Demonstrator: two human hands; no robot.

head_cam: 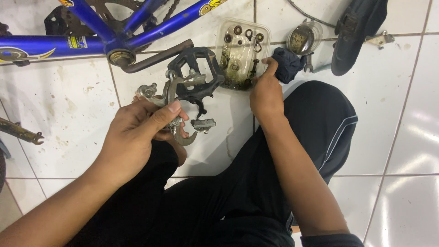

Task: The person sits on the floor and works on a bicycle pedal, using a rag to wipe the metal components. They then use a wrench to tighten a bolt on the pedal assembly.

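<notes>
Left hand closed around silver brake caliper, at 9 o'clock of frame centre | right hand fingers spread on clear plastic tray edge (small bolts inside), holding nothing, 12 o'clock | yellow label on blue bike frame, 11 o'clock.

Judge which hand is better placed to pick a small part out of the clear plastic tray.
Right. The right hand already rests at the clear plastic tray's edge, fingers free, while the left hand is gripping the metal brake caliper.

Blue bicycle frame — black pedal, small glass bowl, black saddle — on white tiled floor.
</notes>
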